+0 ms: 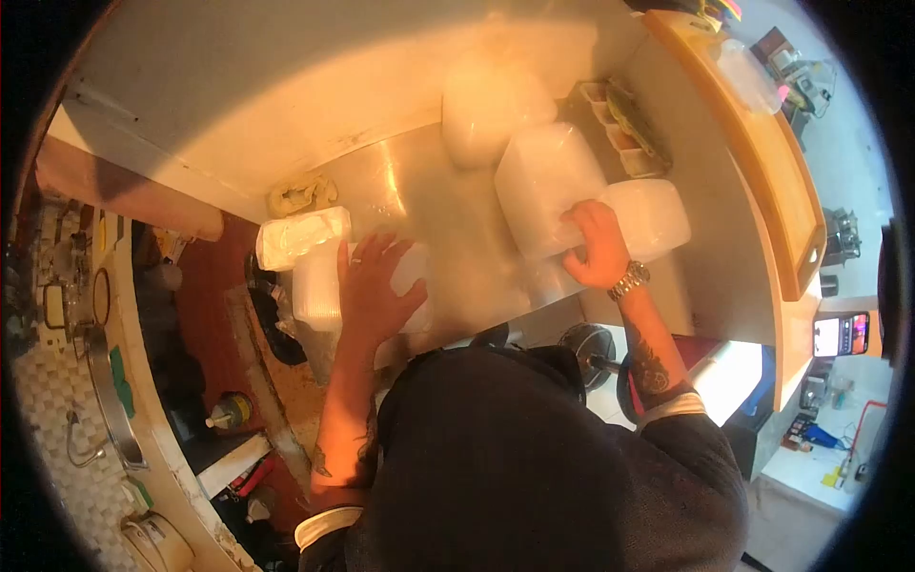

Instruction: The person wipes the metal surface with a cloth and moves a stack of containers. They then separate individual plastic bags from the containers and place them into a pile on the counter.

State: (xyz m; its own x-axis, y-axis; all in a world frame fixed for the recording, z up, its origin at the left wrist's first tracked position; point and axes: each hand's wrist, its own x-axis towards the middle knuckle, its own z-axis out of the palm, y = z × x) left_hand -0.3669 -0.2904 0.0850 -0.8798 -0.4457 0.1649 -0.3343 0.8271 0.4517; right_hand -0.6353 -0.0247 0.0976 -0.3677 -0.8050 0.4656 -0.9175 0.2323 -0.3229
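Observation:
My left hand [377,286] lies with its fingers spread over a stack of clear plastic containers [317,291] at the left of the metal worktop. Beside that stack is a pack in shiny clear wrapping [303,238]. My right hand [598,246], with a metal watch at the wrist, curls its thumb and fingers around the near corner of a tall stack of whitish plastic containers [548,181]. To the right of it stands another whitish stack [650,219], and a third stack [491,114] is behind, against the wall.
A divided tray [624,129] with small items sits in the back right corner. A crumpled yellowish cloth [303,194] lies at the back left. The wooden ledge [762,143] borders the right side, with a phone [841,336] beyond it. A sink [112,400] is far left.

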